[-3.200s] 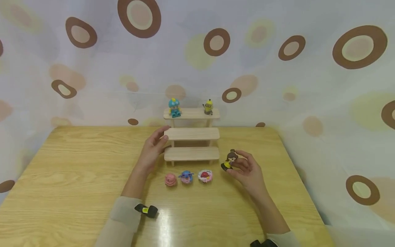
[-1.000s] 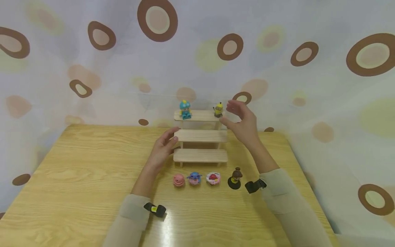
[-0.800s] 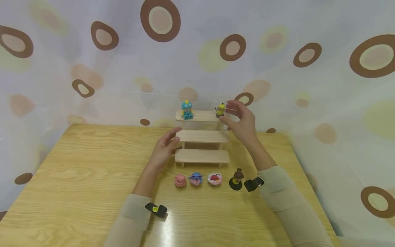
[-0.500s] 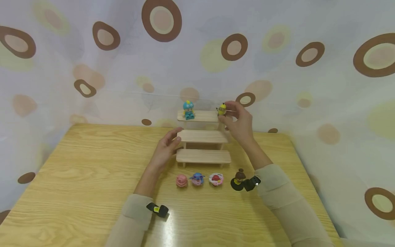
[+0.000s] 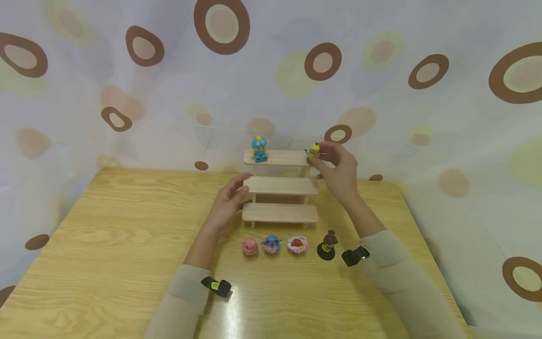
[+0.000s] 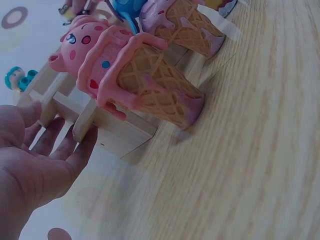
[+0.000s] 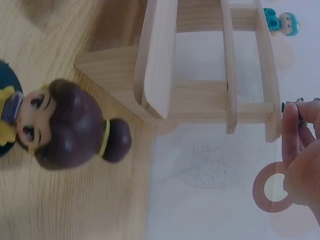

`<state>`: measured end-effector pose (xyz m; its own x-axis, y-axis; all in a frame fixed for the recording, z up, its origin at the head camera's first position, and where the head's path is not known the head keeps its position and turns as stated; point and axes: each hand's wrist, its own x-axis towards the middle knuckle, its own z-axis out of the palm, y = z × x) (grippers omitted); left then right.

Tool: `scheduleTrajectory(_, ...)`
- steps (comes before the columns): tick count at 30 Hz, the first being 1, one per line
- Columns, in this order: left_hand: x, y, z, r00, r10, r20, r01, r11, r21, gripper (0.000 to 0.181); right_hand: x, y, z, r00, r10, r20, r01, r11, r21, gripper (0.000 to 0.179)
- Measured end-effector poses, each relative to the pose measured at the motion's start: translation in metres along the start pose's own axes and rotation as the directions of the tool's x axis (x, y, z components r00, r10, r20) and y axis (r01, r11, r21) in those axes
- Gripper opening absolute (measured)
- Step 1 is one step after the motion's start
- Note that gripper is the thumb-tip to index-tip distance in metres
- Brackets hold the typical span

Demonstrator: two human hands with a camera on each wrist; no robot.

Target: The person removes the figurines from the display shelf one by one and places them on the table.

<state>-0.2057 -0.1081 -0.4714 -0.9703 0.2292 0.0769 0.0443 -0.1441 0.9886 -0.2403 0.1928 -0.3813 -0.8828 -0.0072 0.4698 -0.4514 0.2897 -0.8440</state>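
In the head view my left hand (image 5: 226, 202) grips the left end of the middle board of a three-tier wooden display stand (image 5: 281, 186), thumb at its front and forefinger at its back. At the top board's right end, my right hand (image 5: 340, 172) pinches a small yellow minion figurine (image 5: 314, 150) between thumb and fingers. A doll figurine in a teal cap (image 5: 259, 149) sits at that board's left end. In the right wrist view, the right hand (image 7: 305, 160) is partly cut off and the minion is mostly out of frame.
Before the stand, a row on the table (image 5: 127, 245) holds a pink ice-cream-cone figurine (image 6: 150, 80), a blue-topped one (image 5: 271, 244), a white-and-pink one (image 5: 297, 245) and a brown-haired doll figurine (image 5: 328, 245) on a black base. A spotted curtain (image 5: 169, 84) hangs behind.
My right hand has put the brown-haired doll on the table, risen to the top board, taken hold of the minion and shifted it rightward. My left hand stays at the stand.
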Motion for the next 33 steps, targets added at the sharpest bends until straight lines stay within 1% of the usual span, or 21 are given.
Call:
scheduleTrajectory(2, -0.001, 0.000, 0.000, 1.000, -0.001, 0.000, 0.001, 1.000, 0.001, 0.049, -0.003, 0.005, -0.005, 1.000, 0.006, -0.007, -0.006, 1.000, -0.003, 0.039)
scheduleTrajectory(8, 0.001, -0.002, -0.003, 1.000, 0.002, -0.008, -0.002, 1.000, 0.007, 0.048, -0.021, 0.002, -0.022, 1.000, 0.003, 0.008, -0.003, 1.000, 0.006, 0.036)
scheduleTrajectory(12, 0.003, -0.003, -0.004, 1.000, 0.001, -0.017, -0.001, 1.000, 0.011, 0.048, -0.041, 0.006, -0.033, 0.999, 0.029, 0.042, -0.029, 1.000, 0.008, 0.036)
scheduleTrajectory(15, 0.004, -0.002, -0.004, 1.000, -0.006, -0.018, 0.006, 1.000, 0.008, 0.047, -0.057, 0.012, -0.042, 0.997, 0.048, 0.061, -0.047, 0.999, -0.010, 0.035)
scheduleTrajectory(20, 0.003, -0.001, -0.004, 1.000, -0.013, -0.025, 0.013, 1.000, 0.009, 0.048, -0.084, 0.023, -0.056, 0.996, 0.069, 0.057, -0.067, 0.997, -0.033, 0.035)
scheduleTrajectory(26, 0.004, -0.002, -0.009, 1.000, 0.000, -0.026, 0.001, 1.000, 0.017, 0.048, -0.111, 0.035, -0.072, 0.994, 0.105, 0.041, -0.099, 0.987, -0.125, 0.035)
scheduleTrajectory(33, 0.005, -0.003, -0.012, 1.000, 0.007, -0.014, -0.007, 1.000, 0.006, 0.049, -0.137, 0.045, -0.089, 0.986, 0.161, 0.045, -0.153, 0.979, -0.137, 0.034)
